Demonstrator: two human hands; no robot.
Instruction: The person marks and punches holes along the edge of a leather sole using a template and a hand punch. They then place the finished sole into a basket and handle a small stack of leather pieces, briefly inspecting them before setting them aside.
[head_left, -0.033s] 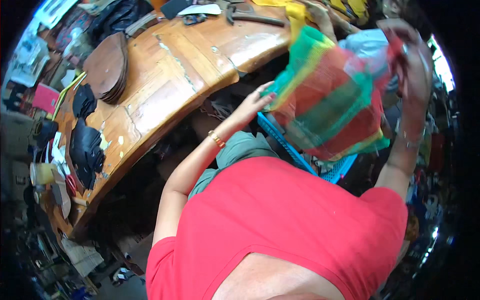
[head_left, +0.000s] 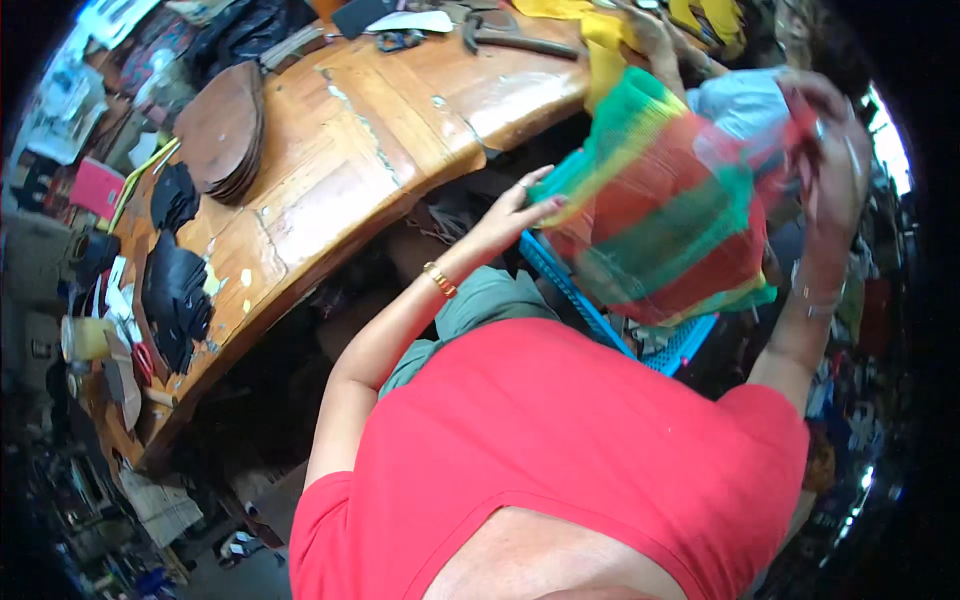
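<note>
A mesh bag (head_left: 665, 215) with green, red and yellow stripes spans the space between my two hands, over my lap. My left hand (head_left: 515, 215) grips its near-left edge, thumb on top and the other fingers partly hidden by the mesh. At the upper right, my right hand (head_left: 832, 150) is closed on the bag's gathered red end, beside some clear pinkish plastic; its fingertips are blurred. Below the bag stands a blue plastic basket (head_left: 570, 280), its contents mostly covered.
A worn wooden table (head_left: 340, 190) curves along the left and front. On it lie a stack of brown leather pieces (head_left: 222, 135), black pieces (head_left: 175, 300), a hammer (head_left: 525, 43) and red-handled scissors (head_left: 143, 362). Across the table's far end, another person's arm (head_left: 655, 50) reaches near yellow material (head_left: 603, 50).
The whole view has shifted slightly. My right hand and the bag's red end sit a little lower; both hands keep their hold on the bag.
</note>
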